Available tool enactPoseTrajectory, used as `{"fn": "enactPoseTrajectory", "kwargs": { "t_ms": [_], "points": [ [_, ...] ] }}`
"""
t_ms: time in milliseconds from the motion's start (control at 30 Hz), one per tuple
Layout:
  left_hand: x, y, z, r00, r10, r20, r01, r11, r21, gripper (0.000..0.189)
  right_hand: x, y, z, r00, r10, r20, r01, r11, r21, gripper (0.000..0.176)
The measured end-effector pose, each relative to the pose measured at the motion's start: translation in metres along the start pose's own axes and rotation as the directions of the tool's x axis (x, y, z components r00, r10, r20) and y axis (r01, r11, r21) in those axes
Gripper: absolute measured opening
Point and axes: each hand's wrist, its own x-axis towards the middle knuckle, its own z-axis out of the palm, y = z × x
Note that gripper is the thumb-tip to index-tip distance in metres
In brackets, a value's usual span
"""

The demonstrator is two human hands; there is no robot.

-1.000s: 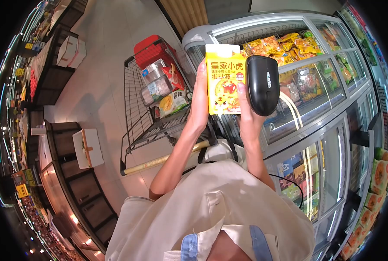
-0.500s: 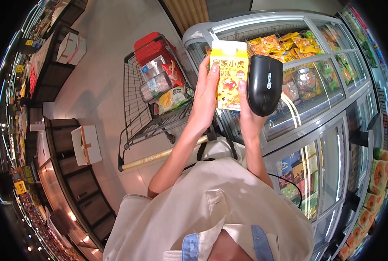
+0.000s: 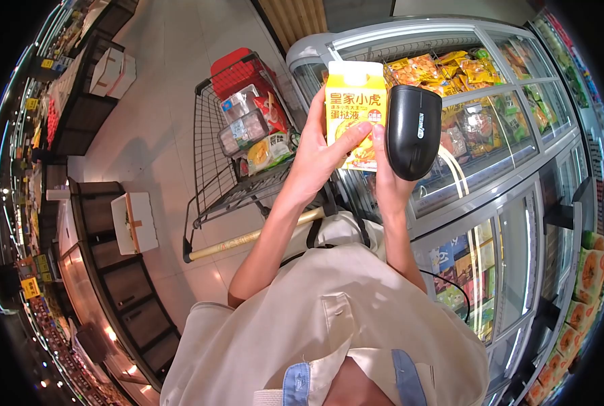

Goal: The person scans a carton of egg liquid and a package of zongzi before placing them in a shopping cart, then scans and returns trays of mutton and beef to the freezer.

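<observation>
My left hand [image 3: 317,152] is closed around a yellow and white carton of egg tart filling [image 3: 346,105], with its thumb across the lower front. The carton is upright with its printed front facing me. My right hand [image 3: 391,191] is closed around a black handheld scanner [image 3: 414,132], just right of the carton. The right thumb points up along the carton's right edge and appears to touch it. The scanner's handle and most of my right fingers are hidden behind its rounded body.
A wire shopping cart [image 3: 204,145] with packaged food and a red seat stands ahead to the left, its handle [image 3: 256,235] near my body. Glass-topped freezers [image 3: 444,196] with bagged food fill the right. Dark shelving [image 3: 127,284] and a white box [image 3: 134,223] line the left.
My left thumb has slid from the carton's upper left edge down and right across its lower front. More of the printed lettering shows now. The right hand and scanner have barely moved.
</observation>
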Motion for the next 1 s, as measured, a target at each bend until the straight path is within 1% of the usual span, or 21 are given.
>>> {"fn": "enactPoseTrajectory", "kwargs": {
  "t_ms": [100,200,233,300,400,500,533,600,633,667,700,733,833,900,933,967,1000],
  "points": [
    [-0.001,0.001,0.005,0.999,0.009,-0.042,-0.009,1.000,-0.008,0.074,-0.001,0.001,0.001,0.998,0.021,-0.063,-0.019,1.000,0.024,0.027],
    [0.003,0.008,0.004,0.994,-0.022,-0.102,0.027,0.998,0.049,0.067,-0.004,-0.003,-0.001,1.000,-0.028,0.005,0.028,0.996,-0.082,0.028],
    [0.003,0.010,0.004,0.992,-0.038,-0.124,0.048,0.996,0.076,0.064,-0.005,-0.005,0.000,1.000,-0.011,0.003,0.011,0.999,-0.053,0.029],
    [0.003,0.008,0.004,0.990,0.003,-0.143,0.015,0.993,0.121,0.058,-0.007,-0.006,0.002,1.000,0.023,-0.002,-0.023,1.000,0.002,0.030],
    [0.004,0.003,0.001,0.986,0.041,-0.160,-0.018,0.990,0.139,0.054,-0.008,-0.004,0.003,1.000,0.024,-0.009,-0.024,1.000,0.004,0.032],
    [0.003,-0.002,0.000,0.984,0.069,-0.166,-0.045,0.989,0.144,0.051,-0.009,0.000,0.002,1.000,-0.015,0.001,0.015,0.998,-0.054,0.032],
    [0.002,-0.003,-0.001,0.983,0.078,-0.167,-0.054,0.988,0.148,0.050,-0.009,-0.002,0.002,1.000,-0.006,0.006,0.006,0.999,-0.049,0.032],
    [0.003,0.000,0.000,0.981,0.052,-0.187,-0.029,0.992,0.124,0.048,-0.009,-0.005,0.002,1.000,0.014,0.017,-0.013,0.999,-0.041,0.032],
    [0.003,0.001,0.000,0.979,0.039,-0.198,-0.017,0.994,0.112,0.048,-0.011,0.004,-0.003,0.995,-0.090,0.053,0.097,0.982,-0.162,0.031],
    [0.004,0.001,-0.002,0.978,0.027,-0.207,-0.005,0.994,0.106,0.047,-0.015,0.020,-0.010,0.977,-0.188,0.103,0.209,0.939,-0.274,0.031],
    [0.007,0.002,-0.005,0.976,0.015,-0.216,0.007,0.995,0.101,0.046,-0.015,0.021,-0.011,0.947,-0.276,0.163,0.319,0.870,-0.376,0.030],
    [0.008,0.002,-0.007,0.974,0.002,-0.224,0.020,0.995,0.095,0.045,-0.019,0.016,-0.014,0.939,-0.240,0.245,0.303,0.915,-0.265,0.036],
    [0.009,0.006,-0.003,0.966,0.090,-0.241,-0.062,0.991,0.118,0.043,-0.016,0.010,-0.002,0.948,-0.279,0.153,0.306,0.929,-0.207,0.035],
    [0.007,0.008,-0.001,0.967,0.112,-0.230,-0.096,0.992,0.079,0.040,-0.008,-0.010,0.013,0.986,-0.153,0.062,0.151,0.988,0.035,0.032],
    [0.006,0.007,-0.002,0.970,0.107,-0.216,-0.101,0.994,0.039,0.040,-0.003,-0.017,0.016,0.996,-0.078,0.030,0.073,0.985,0.159,0.031],
    [0.006,0.006,-0.004,0.974,0.105,-0.202,-0.107,0.994,-0.001,0.040,-0.001,-0.013,0.014,0.996,-0.080,0.044,0.075,0.990,0.116,0.027],
    [0.004,0.008,-0.002,0.969,0.141,-0.204,-0.124,0.988,0.091,0.042,0.002,-0.009,0.015,0.996,-0.089,0.016,0.087,0.990,0.111,0.027]
  ]
}}
